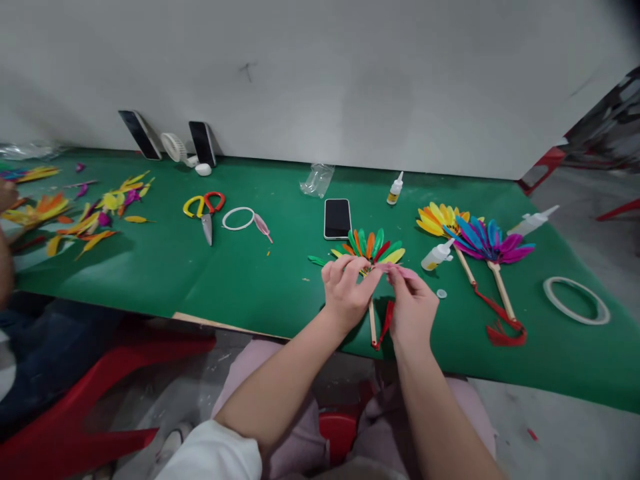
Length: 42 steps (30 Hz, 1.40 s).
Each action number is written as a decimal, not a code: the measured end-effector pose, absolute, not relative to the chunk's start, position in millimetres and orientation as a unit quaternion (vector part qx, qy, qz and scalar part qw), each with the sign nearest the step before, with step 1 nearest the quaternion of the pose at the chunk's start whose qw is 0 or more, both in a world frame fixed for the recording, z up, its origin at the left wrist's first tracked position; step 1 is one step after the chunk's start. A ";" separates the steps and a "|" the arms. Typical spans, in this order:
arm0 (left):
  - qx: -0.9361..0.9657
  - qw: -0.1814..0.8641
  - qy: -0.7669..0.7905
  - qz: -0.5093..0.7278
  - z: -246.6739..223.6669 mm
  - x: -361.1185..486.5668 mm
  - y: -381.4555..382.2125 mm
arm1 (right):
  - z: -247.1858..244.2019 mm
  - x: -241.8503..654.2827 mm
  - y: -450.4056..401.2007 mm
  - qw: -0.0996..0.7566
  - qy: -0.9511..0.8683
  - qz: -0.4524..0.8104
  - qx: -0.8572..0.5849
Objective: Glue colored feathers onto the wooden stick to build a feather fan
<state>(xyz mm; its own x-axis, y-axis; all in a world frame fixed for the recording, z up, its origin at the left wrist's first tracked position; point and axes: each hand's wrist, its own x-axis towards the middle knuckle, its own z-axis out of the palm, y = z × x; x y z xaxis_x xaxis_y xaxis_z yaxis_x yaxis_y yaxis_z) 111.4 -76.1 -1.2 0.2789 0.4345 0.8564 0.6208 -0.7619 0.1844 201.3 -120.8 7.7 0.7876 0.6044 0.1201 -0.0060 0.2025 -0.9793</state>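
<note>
A fan of green, orange, red and yellow feathers (373, 245) lies in front of me, with a pale wooden handle (372, 323) and a red tassel (386, 323). My left hand (347, 287) is closed over the left side of the fan's centre, thumb and fingers meeting at the feather bases. Close beside it, my right hand (414, 303) pinches a thin pink piece that looks like a feather (407, 272), at the fan's centre. The fingers hide the point where the feathers join the handle.
Right: glue bottles (437, 255), a yellow feather fan (440, 219), a blue-purple fan (493, 243) and a tape ring (576, 301). Behind: a phone (337, 219) and plastic bag (317, 180). Left: scissors (206, 215), a white ring (239, 219), loose feathers (95, 223) and another person's arm (5, 247).
</note>
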 end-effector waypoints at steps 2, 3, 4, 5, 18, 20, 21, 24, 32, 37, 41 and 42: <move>-0.801 0.073 -0.327 -0.496 2.5 109.1 -78.8 | 8.5 216.4 -117.6 0.739 -0.241 0.193 -0.599; -0.809 0.058 -0.324 -0.486 4.3 107.6 -80.5 | 8.8 225.4 -115.2 0.745 -0.240 0.191 -0.593; -0.822 0.039 -0.322 -0.468 5.6 106.0 -82.3 | 8.6 234.5 -112.2 0.745 -0.241 0.194 -0.591; -0.841 0.018 -0.317 -0.438 6.4 104.3 -83.9 | 7.7 242.8 -108.6 0.737 -0.248 0.205 -0.594; -0.916 -0.110 -0.341 -0.179 -14.7 91.8 -62.8 | -31.3 257.8 -86.3 0.642 -0.237 0.328 -0.651; -0.918 -0.112 -0.342 -0.166 -15.1 94.0 -64.3 | -31.8 258.7 -87.4 0.632 -0.239 0.330 -0.659; -0.919 -0.114 -0.343 -0.160 -15.2 95.1 -65.3 | -31.9 259.0 -87.5 0.626 -0.241 0.332 -0.663; -0.920 -0.117 -0.344 -0.146 -15.9 97.6 -67.5 | -32.6 259.3 -86.8 0.613 -0.243 0.334 -0.673; -0.920 -0.121 -0.345 -0.141 -16.9 99.5 -68.2 | -40.3 261.6 -85.6 0.585 -0.271 0.313 -0.698; -0.917 -0.122 -0.350 -0.147 -15.5 99.1 -69.5 | -39.8 260.3 -86.7 0.555 -0.286 0.288 -0.726; -0.916 -0.122 -0.353 -0.146 -15.5 99.1 -70.2 | -37.1 258.8 -88.5 0.527 -0.305 0.262 -0.748; -0.915 -0.123 -0.355 -0.147 -15.7 99.3 -70.3 | -36.6 258.7 -88.8 0.521 -0.310 0.258 -0.752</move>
<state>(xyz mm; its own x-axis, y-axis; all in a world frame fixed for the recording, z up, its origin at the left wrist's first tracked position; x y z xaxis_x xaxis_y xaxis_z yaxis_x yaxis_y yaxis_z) 99.3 -70.3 -15.7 0.7054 0.6852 0.1813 0.6132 -0.7182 0.3288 258.7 -88.8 -36.6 0.6744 0.7355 -0.0648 0.1979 -0.2647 -0.9438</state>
